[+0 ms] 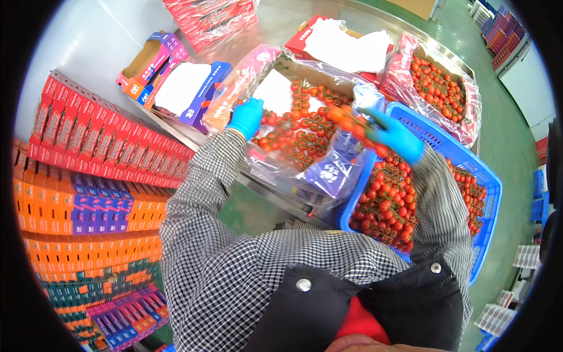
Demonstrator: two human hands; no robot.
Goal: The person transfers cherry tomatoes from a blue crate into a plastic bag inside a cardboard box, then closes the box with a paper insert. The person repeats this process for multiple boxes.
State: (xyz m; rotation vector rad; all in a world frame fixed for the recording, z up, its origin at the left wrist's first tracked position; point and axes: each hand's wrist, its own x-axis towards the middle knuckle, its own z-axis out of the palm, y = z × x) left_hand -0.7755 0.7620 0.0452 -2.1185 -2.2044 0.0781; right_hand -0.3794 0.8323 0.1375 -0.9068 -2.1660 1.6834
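Observation:
Both my hands wear blue gloves. In my right hand (398, 134) is a truss of cherry tomatoes (352, 123), blurred by motion, above the right edge of a plastic-lined cardboard box (259, 169). More vine cherry tomatoes (303, 136) lie in that box, beside a white paper sheet (275, 92). My left hand (247, 118) is at the box's left side, its fingertips by the liner and some tomatoes; whether it grips anything cannot be told. Below my right arm stands a blue plastic crate (486, 176) with many tomato trusses (387, 202) in it.
A second lined box (407, 48) of tomatoes stands at the back right. Boxes with white paper, one red (303, 33) and one blue (211, 88), stand on the metal table (272, 26). Wrapped red boxes (211, 20) are at the back; stacked flat cartons (96, 136) stand at left.

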